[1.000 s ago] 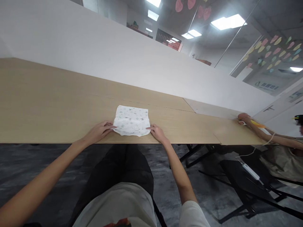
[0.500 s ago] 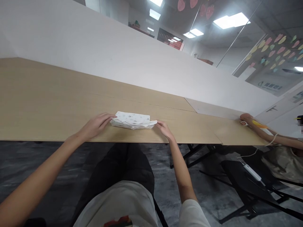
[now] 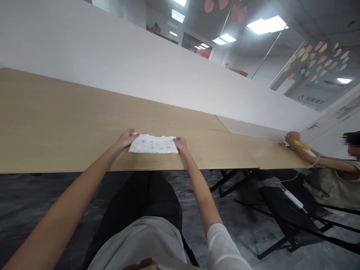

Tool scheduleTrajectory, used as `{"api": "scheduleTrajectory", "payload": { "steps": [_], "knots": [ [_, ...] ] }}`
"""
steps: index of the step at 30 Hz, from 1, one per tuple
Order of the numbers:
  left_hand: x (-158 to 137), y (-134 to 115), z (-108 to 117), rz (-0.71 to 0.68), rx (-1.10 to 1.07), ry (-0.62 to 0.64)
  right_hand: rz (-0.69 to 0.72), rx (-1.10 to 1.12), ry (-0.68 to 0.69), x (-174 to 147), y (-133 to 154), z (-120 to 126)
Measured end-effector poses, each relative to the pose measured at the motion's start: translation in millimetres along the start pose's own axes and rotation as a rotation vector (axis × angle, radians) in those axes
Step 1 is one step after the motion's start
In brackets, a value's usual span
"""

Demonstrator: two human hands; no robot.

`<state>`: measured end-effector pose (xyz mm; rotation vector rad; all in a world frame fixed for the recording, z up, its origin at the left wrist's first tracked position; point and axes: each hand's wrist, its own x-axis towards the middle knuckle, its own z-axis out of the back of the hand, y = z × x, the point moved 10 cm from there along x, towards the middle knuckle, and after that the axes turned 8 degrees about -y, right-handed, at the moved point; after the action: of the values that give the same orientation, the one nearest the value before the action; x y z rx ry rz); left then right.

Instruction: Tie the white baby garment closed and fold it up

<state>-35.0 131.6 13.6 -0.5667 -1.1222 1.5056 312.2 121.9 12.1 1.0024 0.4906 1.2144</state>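
Gripping a white cloth (image 3: 153, 145) near its two far corners, the left hand (image 3: 126, 138) and the right hand (image 3: 180, 143) stood well apart from each other, with the cloth stretched between them. It lay folded into a wide, shallow band on the table (image 3: 70, 123), close to the front edge; its near side ran fairly straight, while the far side was uneven and dipped a little. Small dark and pale prints dotted the fabric. The left thumb rested on top of the cloth with the fingers curled about its far corner, and the right thumb pressed onto the opposite corner. Farther right along the same table a co-worker's forearm (image 3: 317, 159) reached over the surface, beside a yellow item (image 3: 301, 145) and a small ring-shaped object (image 3: 282, 143) — both too small to name for certain. Below, a black chair (image 3: 303, 221) carried a white bar-shaped device (image 3: 293, 198) on its seat, and a pale cord (image 3: 298, 174) looped between the table and that chair. A white partition (image 3: 140, 71) rose behind the table, topped by glass panes; heart-shaped papers (image 3: 322, 59) in pink, yellow and green clustered toward the right, and lit ceiling panels (image 3: 266, 25) showed above.
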Motion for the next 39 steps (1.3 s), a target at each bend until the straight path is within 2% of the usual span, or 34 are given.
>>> {"api": "scheduleTrajectory", "payload": {
  "steps": [5,11,18,25,27,33,39],
  "knots": [
    [-16.0,5.5,3.6,0.021,0.049,0.003,0.069,-0.085,-0.076,-6.2,1.4,3.6],
    [-28.1,-3.0,7.4,0.001,-0.066,-0.034,0.082,-0.039,-0.144,-16.0,4.2,3.8],
    [-15.4,3.0,3.8,0.060,-0.227,-0.038,0.083,-0.044,-0.104,-16.4,10.7,3.2],
    [-15.0,-10.6,-6.0,0.001,-0.252,0.065,0.116,-0.125,-0.105,-9.7,20.9,-1.0],
    [-16.9,-11.4,-5.6,-0.005,-0.253,0.054,0.123,-0.131,-0.096,-8.8,22.1,-3.2],
    [-19.3,-14.5,5.2,-0.067,-0.094,-0.065,0.108,-0.124,-0.118,-13.8,18.4,-0.6],
    [-17.6,-14.5,4.8,-0.082,0.079,-0.041,0.044,-0.153,-0.184,-15.0,8.3,8.1]
  ]
}}
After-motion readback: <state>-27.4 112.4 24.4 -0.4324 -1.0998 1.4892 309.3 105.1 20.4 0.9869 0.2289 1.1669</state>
